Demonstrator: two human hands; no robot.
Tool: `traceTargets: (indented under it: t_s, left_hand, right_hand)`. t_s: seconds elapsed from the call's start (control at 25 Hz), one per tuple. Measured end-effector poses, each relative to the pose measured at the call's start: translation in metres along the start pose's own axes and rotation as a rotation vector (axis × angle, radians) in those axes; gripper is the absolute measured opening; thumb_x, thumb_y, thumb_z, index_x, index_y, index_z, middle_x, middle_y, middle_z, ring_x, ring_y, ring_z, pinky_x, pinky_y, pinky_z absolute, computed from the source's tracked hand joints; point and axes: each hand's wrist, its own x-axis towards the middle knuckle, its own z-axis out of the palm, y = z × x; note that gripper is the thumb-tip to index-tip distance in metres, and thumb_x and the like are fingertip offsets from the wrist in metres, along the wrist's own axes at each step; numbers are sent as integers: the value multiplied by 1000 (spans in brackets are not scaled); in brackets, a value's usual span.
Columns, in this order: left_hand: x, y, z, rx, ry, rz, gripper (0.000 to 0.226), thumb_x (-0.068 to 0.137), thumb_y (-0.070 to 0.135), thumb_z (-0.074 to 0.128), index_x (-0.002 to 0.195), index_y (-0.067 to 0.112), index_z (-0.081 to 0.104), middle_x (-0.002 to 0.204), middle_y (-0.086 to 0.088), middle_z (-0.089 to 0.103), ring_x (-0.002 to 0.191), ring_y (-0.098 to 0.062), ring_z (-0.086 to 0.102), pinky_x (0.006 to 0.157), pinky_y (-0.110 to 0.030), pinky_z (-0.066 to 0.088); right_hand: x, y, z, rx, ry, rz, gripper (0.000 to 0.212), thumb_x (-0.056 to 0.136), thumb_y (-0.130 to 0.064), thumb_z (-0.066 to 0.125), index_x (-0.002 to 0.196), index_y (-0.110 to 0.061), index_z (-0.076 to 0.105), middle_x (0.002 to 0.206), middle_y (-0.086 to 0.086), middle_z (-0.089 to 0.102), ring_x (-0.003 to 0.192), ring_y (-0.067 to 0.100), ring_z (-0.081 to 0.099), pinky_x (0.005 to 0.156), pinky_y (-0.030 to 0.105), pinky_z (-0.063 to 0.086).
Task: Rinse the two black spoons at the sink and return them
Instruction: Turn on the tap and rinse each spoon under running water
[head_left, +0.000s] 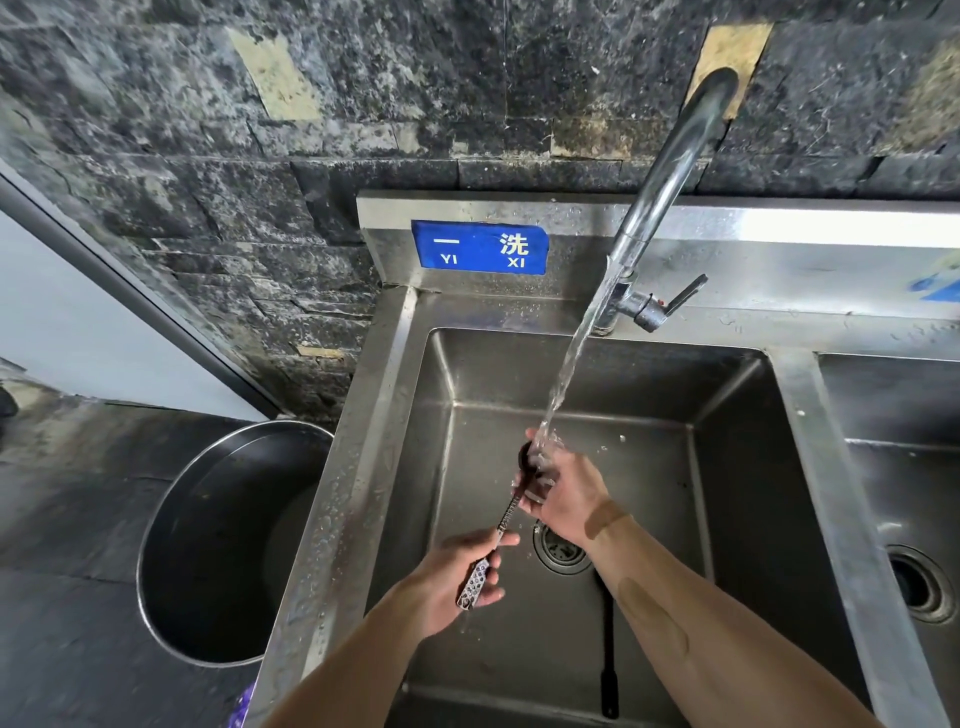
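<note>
A black spoon (508, 512) with a patterned silver handle is held over the steel sink (395, 415). My left hand (457, 569) grips its handle end. My right hand (563, 493) wraps the spoon's bowl, which sits under the running water (571, 358) from the tap (670, 171). A second long black utensil (609, 654), probably the other spoon, lies on the sink floor under my right forearm, its bowl end hidden.
The sink drain (561, 551) lies just below my right hand. A second basin (904, 467) adjoins on the right. A large metal pot (223, 545) stands on the floor left of the sink. A blue sign (480, 248) is stuck on the backsplash.
</note>
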Motion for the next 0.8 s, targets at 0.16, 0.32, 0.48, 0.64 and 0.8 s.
traceTargets:
  t_s: [0.16,0.32,0.48,0.64,0.8]
  left_hand:
    - [1,-1,0,54,160,74,27,91,23,65,115,12,71,82,-1,51,70,-13,47,68,-28,49]
    - [4,-2,0,123,265,159,25,81,23,77,104,14,76,78,-5,61,61,-16,52,53,-25,47]
    - [3,-6,6,223,225,259,21,88,22,71,104,10,71,77,-7,71,58,-13,59,47,-21,44]
    - [5,-2,14,286,198,357,18,91,27,67,102,12,68,73,-4,73,57,-13,60,48,-22,44]
    - [10,2,16,299,220,411,14,91,30,66,97,18,68,66,1,70,53,-10,57,46,-20,43]
  right_hand:
    - [3,6,-6,-63,-15,-35,21,99,-24,50,106,-9,63,98,11,62,86,26,60,75,39,50]
    - [3,10,-14,-174,-50,-102,27,95,-5,56,121,-11,63,106,12,67,100,29,63,85,42,54]
    - [2,13,-13,-372,21,-189,52,81,13,67,123,-16,56,115,16,64,93,26,66,69,33,56]
    - [1,6,-4,-572,117,-349,36,81,-14,78,104,-30,57,107,6,69,85,17,70,61,23,56]
    - [-3,-3,7,-548,80,-363,30,92,-43,63,111,-21,58,92,5,76,73,13,70,54,22,52]
